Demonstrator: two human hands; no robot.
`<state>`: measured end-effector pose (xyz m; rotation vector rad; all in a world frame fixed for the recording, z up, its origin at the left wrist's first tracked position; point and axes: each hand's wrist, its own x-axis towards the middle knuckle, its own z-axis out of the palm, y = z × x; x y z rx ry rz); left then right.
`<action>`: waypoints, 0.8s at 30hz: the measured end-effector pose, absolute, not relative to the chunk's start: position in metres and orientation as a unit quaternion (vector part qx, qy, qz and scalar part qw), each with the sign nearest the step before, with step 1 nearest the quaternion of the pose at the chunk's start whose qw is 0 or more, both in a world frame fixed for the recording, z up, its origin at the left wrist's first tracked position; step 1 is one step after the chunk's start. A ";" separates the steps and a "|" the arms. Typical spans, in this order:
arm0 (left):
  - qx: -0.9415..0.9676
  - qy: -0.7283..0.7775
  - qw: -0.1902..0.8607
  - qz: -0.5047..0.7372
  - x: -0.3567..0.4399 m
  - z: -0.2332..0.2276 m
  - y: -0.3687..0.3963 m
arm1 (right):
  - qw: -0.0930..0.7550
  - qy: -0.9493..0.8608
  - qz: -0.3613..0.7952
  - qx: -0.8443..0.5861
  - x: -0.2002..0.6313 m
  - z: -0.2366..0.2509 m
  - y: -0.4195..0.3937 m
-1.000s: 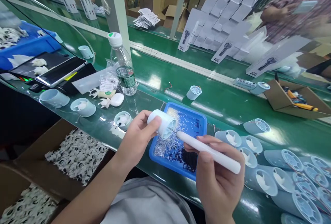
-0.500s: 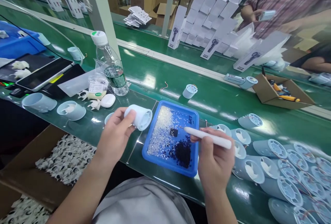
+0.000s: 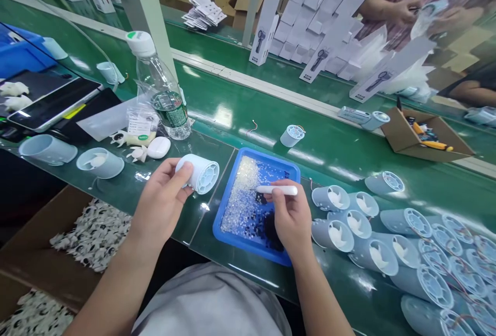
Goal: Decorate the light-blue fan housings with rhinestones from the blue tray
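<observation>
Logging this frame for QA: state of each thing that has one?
Left hand: gripping fan housing, grille facing right.
Right hand: holding white pen tool, tip over blue tray.
Water bottle: capped, upright.
Cardboard box: open.
Tablet: screen dark.

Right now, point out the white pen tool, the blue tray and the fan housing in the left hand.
white pen tool (image 3: 277, 190), head view, on the middle of its barrel.
blue tray (image 3: 251, 245), head view, on its near rim.
fan housing (image 3: 198, 172), head view, on its side wall beside the grille.
</observation>
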<state>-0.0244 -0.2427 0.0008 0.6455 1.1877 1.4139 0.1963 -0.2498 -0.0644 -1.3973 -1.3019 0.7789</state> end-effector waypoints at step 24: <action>0.263 0.503 0.574 0.590 -0.025 0.001 -0.246 | 0.613 -0.416 0.376 -0.557 0.201 -0.061 -0.248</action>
